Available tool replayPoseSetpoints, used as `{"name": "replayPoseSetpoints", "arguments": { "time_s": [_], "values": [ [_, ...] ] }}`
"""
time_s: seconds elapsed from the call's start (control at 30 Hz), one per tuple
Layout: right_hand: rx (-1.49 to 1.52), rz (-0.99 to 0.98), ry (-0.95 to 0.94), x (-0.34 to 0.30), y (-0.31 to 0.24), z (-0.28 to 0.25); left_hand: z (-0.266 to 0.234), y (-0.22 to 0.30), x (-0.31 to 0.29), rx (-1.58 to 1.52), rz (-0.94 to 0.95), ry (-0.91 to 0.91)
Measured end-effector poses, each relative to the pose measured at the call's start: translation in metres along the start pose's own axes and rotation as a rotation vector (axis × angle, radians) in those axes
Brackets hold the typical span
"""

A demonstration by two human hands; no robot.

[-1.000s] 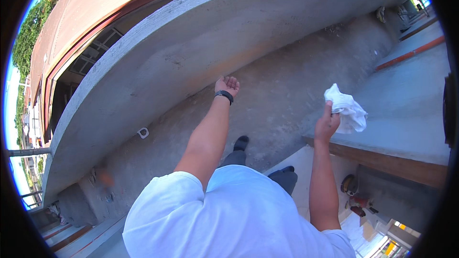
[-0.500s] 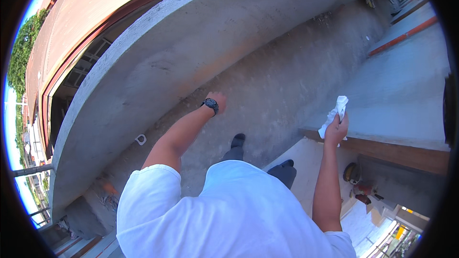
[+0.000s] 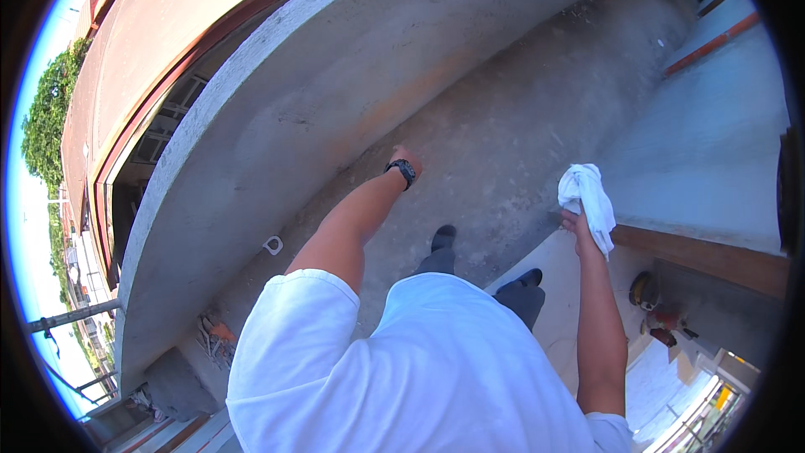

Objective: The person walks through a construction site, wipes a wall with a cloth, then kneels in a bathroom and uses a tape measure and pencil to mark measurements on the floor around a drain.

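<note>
My right hand point(image 3: 577, 225) grips a crumpled white cloth point(image 3: 590, 193). The cloth bunches above the fingers, and one end hangs over the wrist, hiding part of the hand. Over the grey concrete floor point(image 3: 520, 126) my left hand point(image 3: 409, 158) is held out, small and compact, its fingers curled in with nothing showing in them. A dark watch point(image 3: 403, 173) circles the left wrist. The nearest surface to the left hand is the low concrete wall point(image 3: 319, 109); they are apart.
To the right runs a pale wall point(image 3: 696, 159) with a wooden doorway edge point(image 3: 713, 256) and an orange-red strip point(image 3: 713, 44). A white ring-shaped piece point(image 3: 273, 244) lies at the wall's foot. Debris point(image 3: 216, 335) sits at lower left; a red-and-dark object point(image 3: 667, 323) stands inside the doorway.
The cloth has swung over, its end now draping across my right wrist. My left hand has moved a little right and up in the picture. The view has shifted slightly.
</note>
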State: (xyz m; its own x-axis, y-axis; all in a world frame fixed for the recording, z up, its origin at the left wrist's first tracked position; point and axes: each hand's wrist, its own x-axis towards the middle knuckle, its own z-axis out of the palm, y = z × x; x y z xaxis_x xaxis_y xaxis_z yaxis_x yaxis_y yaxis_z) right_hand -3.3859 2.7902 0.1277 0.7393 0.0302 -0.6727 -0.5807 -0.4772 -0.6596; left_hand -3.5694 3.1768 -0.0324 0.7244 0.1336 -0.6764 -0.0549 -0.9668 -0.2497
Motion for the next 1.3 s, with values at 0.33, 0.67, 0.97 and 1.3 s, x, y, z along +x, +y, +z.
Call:
{"name": "replayPoseSetpoints", "arguments": {
  "time_s": [0.33, 0.67, 0.97, 1.3],
  "values": [
    [-1.591, -0.558, -0.728, -0.082, 0.013, 0.057, -0.033, 0.039, 0.026, -0.418, 0.084, -0.002],
    [-0.389, -0.167, 0.391, 0.014, 0.272, -0.184, 0.135, 0.031, -0.011, -1.921, -0.767, -0.149],
    [-0.299, 0.448, 0.388, -0.149, 0.414, -0.202, 0.200, 0.128, -0.108, -0.839, -0.046, -0.684],
    [-0.861, 0.578, 0.516, -0.208, 0.392, -0.365, 0.014, 0.100, 0.076, -1.516, -0.117, -0.159]
  ]
}}
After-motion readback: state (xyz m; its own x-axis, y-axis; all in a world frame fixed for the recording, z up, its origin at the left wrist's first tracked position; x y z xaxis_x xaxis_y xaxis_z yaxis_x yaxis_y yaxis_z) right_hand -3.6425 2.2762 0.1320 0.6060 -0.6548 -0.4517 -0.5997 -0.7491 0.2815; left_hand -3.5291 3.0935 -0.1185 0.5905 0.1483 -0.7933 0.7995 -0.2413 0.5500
